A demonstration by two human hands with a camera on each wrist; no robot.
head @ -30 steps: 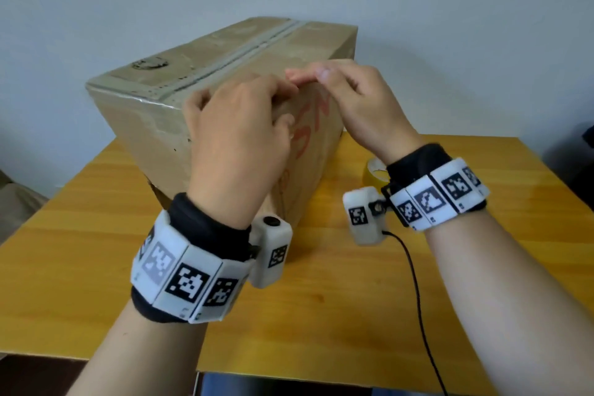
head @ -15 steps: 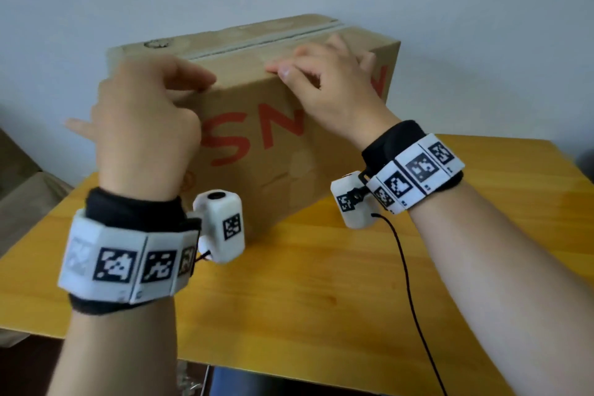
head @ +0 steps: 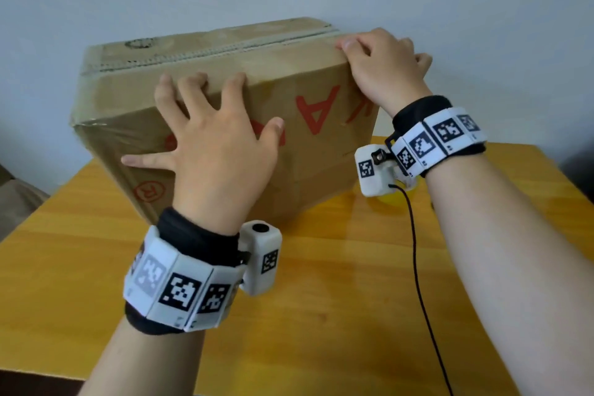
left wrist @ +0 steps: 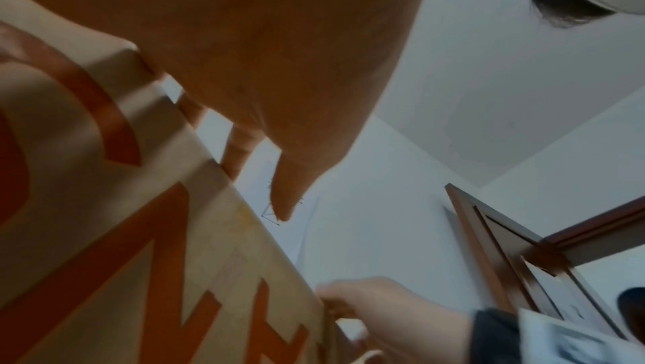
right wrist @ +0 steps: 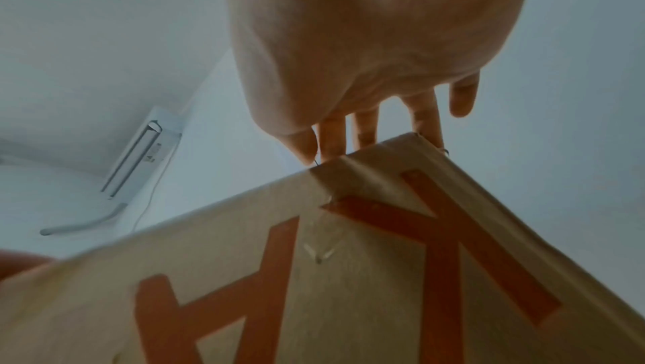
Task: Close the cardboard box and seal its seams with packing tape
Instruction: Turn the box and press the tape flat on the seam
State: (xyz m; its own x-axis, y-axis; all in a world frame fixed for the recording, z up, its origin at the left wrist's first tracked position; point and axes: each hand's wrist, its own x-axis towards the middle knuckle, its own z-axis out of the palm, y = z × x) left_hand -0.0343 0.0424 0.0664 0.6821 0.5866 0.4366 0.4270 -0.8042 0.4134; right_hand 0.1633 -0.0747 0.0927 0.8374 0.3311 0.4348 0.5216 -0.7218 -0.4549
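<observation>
Both hands are resting on the cardboard box [head: 308, 151], which is standing on the yellow wooden counter [head: 321, 283] toward its far edge, tilted with its red-lettered side facing the person. Left hand [head: 212, 151] is lying flat against that lettered side with fingers spread and straight, fingertips reaching up to the top near edge. Right hand [head: 382, 67] is curling over the box's top right corner, fingers bent down onto the top panel and thumb lying along the edge, gripping the corner. Clear tape is running along the centre seam of the top. A yellow roll of packing tape [head: 395, 198] is lying on the counter just right of the box, mostly hidden behind the right wrist camera.
</observation>
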